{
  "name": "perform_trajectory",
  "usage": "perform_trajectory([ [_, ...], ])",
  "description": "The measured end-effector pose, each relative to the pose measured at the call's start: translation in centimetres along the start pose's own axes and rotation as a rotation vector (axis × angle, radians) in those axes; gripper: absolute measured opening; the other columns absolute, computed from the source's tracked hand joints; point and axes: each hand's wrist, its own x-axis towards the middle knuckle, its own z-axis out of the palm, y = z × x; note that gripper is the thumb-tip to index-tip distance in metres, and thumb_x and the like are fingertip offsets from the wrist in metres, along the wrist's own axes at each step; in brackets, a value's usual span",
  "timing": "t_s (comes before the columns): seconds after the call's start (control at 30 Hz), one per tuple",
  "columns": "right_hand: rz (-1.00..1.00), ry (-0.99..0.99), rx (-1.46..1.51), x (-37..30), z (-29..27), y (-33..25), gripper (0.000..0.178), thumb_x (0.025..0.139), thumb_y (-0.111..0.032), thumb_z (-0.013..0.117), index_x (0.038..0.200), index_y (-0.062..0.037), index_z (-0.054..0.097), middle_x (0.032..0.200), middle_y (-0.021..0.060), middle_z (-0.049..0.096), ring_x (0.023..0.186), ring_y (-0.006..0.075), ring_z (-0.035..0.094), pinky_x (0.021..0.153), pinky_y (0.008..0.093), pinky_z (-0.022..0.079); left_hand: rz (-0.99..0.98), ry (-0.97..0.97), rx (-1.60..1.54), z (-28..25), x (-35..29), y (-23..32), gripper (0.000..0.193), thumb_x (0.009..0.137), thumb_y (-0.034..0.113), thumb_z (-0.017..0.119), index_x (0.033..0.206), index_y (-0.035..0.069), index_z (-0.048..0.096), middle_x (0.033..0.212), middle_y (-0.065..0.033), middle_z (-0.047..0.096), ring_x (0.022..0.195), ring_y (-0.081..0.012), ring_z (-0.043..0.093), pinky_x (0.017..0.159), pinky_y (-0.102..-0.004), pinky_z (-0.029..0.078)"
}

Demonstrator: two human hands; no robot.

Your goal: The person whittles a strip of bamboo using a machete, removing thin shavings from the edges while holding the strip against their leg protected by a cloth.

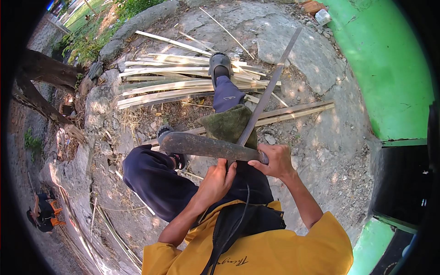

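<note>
My right hand [277, 161] is wrapped round the handle of a broad, dark machete [201, 145]. Its blade points left across my lap and crosses over a long, flat bamboo strip [266, 94]. Just below the blade, my left hand [216, 184] is closed in a pinch at the strip's near end, partly hidden by the blade. From there the strip slants away to the upper right. A dark green cloth [225, 123] covers my outstretched leg beneath it.
Pale split bamboo strips [169, 87] lie in a pile around my far foot. Two longer strips [295, 112] cross the ground beyond the blade. A tree trunk [52, 68] stands left, a green wall [382, 59] right. Another person [43, 213] sits far left.
</note>
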Motion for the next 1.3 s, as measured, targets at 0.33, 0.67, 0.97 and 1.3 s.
perform_trajectory([
  [0.33,0.015,-0.08,-0.005,-0.1,-0.4,-1.1,0.061,0.092,-0.069,0.066,0.085,-0.0086,0.067,0.06,0.0132,0.064,0.057,0.0324,0.069,0.053,0.0437,0.05,0.115,0.064,0.138,0.4,-0.5,-1.4,0.023,0.109,0.021,0.053,0.11,-0.001,0.044,0.072,-0.0296,0.061,0.07,-0.0528,0.063,0.064,-0.0567,0.044],
  [0.67,0.096,-0.063,0.124,0.6,-0.2,0.3,0.063,0.092,-0.069,0.065,0.086,-0.0059,0.066,0.059,0.0136,0.057,0.057,0.0367,0.065,0.056,0.0447,0.048,-0.255,-0.164,-0.16,-1.3,0.4,1.2,0.023,0.108,0.017,0.054,0.112,-0.003,0.045,0.073,-0.0326,0.062,0.077,-0.057,0.063,0.066,-0.0592,0.044],
  [0.97,0.117,-0.05,0.045,2.0,-0.9,1.8,0.061,0.092,-0.069,0.065,0.087,-0.0083,0.067,0.059,0.0111,0.06,0.057,0.034,0.067,0.054,0.0444,0.049,-0.135,-0.097,-0.087,-0.7,0.1,0.7,0.018,0.11,0.017,0.051,0.108,0.001,0.043,0.072,-0.0259,0.059,0.07,-0.05,0.062,0.063,-0.0516,0.046],
  [1.3,0.127,-0.021,0.08,1.9,-0.6,1.8,0.061,0.093,-0.065,0.065,0.087,-0.0047,0.066,0.06,0.0142,0.057,0.059,0.038,0.065,0.055,0.0446,0.047,-0.14,-0.086,-0.061,-0.7,-0.3,1.0,0.023,0.111,0.022,0.05,0.11,0.0,0.043,0.068,-0.0251,0.058,0.066,-0.0466,0.064,0.063,-0.0533,0.046],
])
